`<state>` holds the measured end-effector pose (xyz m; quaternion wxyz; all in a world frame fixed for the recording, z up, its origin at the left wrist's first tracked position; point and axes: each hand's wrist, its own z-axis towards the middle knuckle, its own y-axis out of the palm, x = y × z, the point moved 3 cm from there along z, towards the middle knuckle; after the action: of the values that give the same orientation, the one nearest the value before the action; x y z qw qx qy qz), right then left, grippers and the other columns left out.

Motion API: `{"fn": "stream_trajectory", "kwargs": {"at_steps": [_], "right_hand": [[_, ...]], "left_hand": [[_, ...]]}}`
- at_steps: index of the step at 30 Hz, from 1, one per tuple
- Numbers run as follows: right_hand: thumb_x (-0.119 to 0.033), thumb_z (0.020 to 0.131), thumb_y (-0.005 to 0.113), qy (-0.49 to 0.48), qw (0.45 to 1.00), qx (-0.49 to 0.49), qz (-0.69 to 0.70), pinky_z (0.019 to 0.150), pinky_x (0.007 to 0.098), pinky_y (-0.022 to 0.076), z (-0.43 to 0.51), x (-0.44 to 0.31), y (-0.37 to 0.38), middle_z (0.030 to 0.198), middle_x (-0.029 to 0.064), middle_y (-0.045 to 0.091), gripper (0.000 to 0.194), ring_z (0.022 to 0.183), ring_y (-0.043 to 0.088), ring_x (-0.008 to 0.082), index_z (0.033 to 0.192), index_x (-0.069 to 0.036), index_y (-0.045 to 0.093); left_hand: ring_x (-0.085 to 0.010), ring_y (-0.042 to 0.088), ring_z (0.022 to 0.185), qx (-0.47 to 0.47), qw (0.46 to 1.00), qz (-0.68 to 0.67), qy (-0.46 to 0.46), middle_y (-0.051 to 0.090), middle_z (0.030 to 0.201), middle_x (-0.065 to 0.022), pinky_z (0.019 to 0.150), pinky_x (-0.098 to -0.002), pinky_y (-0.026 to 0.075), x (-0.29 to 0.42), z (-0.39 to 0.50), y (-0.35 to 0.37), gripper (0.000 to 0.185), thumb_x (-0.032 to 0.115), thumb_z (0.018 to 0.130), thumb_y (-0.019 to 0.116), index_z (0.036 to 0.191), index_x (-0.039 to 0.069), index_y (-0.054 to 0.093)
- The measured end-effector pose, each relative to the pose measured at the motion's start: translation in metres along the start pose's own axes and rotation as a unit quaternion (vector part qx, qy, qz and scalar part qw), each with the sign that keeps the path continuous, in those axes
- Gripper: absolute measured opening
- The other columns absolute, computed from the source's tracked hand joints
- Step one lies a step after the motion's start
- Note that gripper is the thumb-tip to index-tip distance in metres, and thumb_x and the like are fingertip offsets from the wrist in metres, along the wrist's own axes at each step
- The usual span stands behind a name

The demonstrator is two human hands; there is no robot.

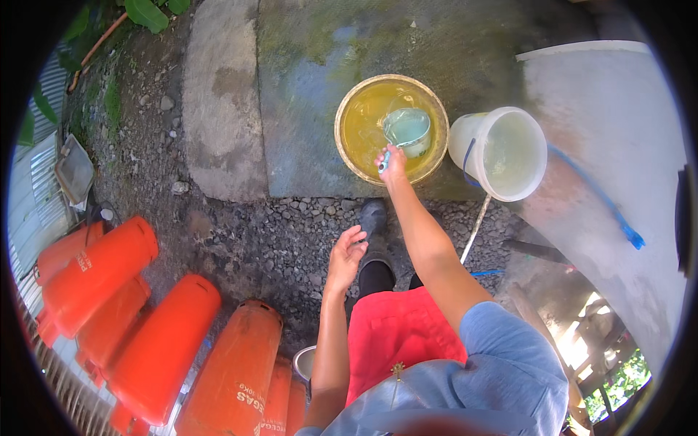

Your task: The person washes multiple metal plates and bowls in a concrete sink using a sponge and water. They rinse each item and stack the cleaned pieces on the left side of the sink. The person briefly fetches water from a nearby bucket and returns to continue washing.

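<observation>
My right hand (393, 162) grips the handle of a pale teal plastic dipper (419, 147), which appears to hold water. The dipper is inside the rim of a round tub (349, 166) of yellowish water; whether it floats or is held up I cannot tell. My left hand (344, 257) hangs in the air over the gravel near my boot, its fingers apart and nothing in them. Just right of the tub, a white plastic bucket (537, 182) with a dark blue handle has its mouth towards me. Its inside looks pale and greenish.
Several orange gas cylinders (169, 349) stand at the lower left by a corrugated metal sheet (46, 158). My dark rubber boot (375, 218) is on gravel (311, 229) before a mossy concrete slab (305, 136). A blue strip (597, 191) lies on the pale surface at right.
</observation>
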<state>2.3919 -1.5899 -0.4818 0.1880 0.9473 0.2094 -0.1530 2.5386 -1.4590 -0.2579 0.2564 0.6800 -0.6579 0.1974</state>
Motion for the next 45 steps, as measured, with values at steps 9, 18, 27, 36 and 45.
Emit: {"fn": "stream_trajectory", "kwargs": {"at_steps": [9,18,27,36,45], "right_hand": [[-0.005,0.083,0.047,0.057,0.959,-0.257,-0.108,0.03,0.0248,0.0285,-0.149,-0.036,0.026,0.06,0.0031,0.043,0.011,0.037,0.036,0.0096,0.086,-0.009,0.036],[-0.004,0.076,0.049,-0.218,0.655,-0.348,-0.635,0.057,0.0436,0.0454,-0.263,-0.033,0.162,0.068,0.0227,0.057,0.016,0.063,0.06,0.0347,0.091,0.002,0.047],[-0.001,0.071,0.048,-0.569,0.427,-0.375,-0.594,0.046,0.0371,0.0479,-0.333,-0.059,0.236,0.077,0.0163,0.054,0.014,0.06,0.06,0.0291,0.085,0.0,0.047],[-0.011,0.082,0.048,-0.41,0.648,0.037,-0.641,0.062,0.0517,0.0442,-0.211,-0.229,0.015,0.078,0.0278,0.057,0.023,0.071,0.057,0.0442,0.099,-0.004,0.035],[-0.028,0.09,0.037,-0.207,0.591,0.265,-0.733,0.08,0.0467,0.0418,-0.094,-0.346,-0.189,0.097,0.0255,0.059,0.029,0.094,0.055,0.0407,0.105,-0.003,0.04]], "left_hand": [[-0.0278,0.058,0.094,0.088,0.99,-0.111,0.026,0.053,0.108,-0.0215,0.08,-0.0337,0.051,0.046,0.091,-0.074,0.036,0.002,0.084,0.045,0.119,-0.007,0.039],[-0.0309,0.048,0.108,0.079,0.938,-0.334,0.052,0.048,0.119,-0.0185,0.086,-0.0451,0.045,0.141,0.179,-0.157,0.044,0.018,0.085,0.047,0.123,-0.002,0.039],[-0.0289,0.045,0.111,0.163,0.944,-0.162,0.236,0.049,0.12,-0.016,0.091,-0.0419,0.038,0.224,0.151,-0.206,0.05,0.025,0.08,0.054,0.123,0.002,0.043],[-0.027,0.045,0.111,0.336,0.923,0.156,0.104,0.049,0.12,-0.0179,0.094,-0.0357,0.034,0.145,0.16,-0.186,0.051,0.019,0.077,0.059,0.12,-0.005,0.044],[-0.0264,0.044,0.113,0.248,0.946,0.184,0.099,0.047,0.122,-0.0154,0.095,-0.0363,0.033,0.064,0.145,-0.052,0.044,0.014,0.079,0.058,0.119,-0.001,0.045]]}}
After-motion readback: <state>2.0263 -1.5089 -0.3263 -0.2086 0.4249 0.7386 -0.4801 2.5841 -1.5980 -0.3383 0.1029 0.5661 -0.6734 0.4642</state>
